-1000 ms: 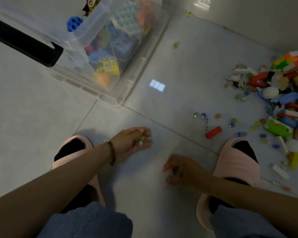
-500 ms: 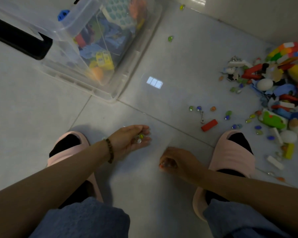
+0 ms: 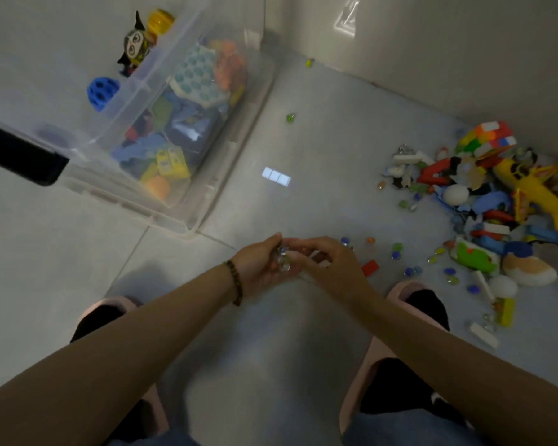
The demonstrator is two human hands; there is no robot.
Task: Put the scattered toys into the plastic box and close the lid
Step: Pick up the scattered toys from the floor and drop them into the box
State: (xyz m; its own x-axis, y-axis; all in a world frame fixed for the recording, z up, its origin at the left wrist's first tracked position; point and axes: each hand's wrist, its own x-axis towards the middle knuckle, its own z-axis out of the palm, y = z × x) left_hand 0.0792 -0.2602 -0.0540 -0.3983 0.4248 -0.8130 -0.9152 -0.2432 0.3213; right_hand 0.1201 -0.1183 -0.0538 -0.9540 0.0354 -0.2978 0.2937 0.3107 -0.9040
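Plainly the weak spot is the left hand (image 3: 260, 267), which lies palm up and cupped round a small clutch of glass beads (image 3: 282, 260), while the right hand (image 3: 334, 268) meets it from 3 o'clock with bent fingers over the left fingertips (whether it pinches one more bead or merely steadies the cup, I cannot tell). The cup looks shallow and the beads are round and slick. I judge that a tilt of the wrist on the way to the plastic box (image 3: 203, 194), which stands at 10 o'clock with toys showing through its clear wall, could spill them. On the smooth floor tile (image 3: 319, 140) they would likely roll far, perhaps under the box or against the wall. A slipper (image 3: 409, 304) set down on a stray bead is another risk, since loose beads (image 3: 397, 246) lie near the right foot at 3 o'clock. The toy heap (image 3: 496, 204) at 2 o'clock is large, and piled high in the box it may keep the lid from seating; I cannot make out a lid for certain. Counted: two hands, two slippers, one box, one red brick (image 3: 370, 268) just right of the right hand, two white balls (image 3: 456, 194) in the heap, one green bead (image 3: 290, 117) and one yellow bead (image 3: 309, 62) alone toward 12 o'clock, and about a dozen loose beads near the heap. The cluster in the palm is too tight to count.
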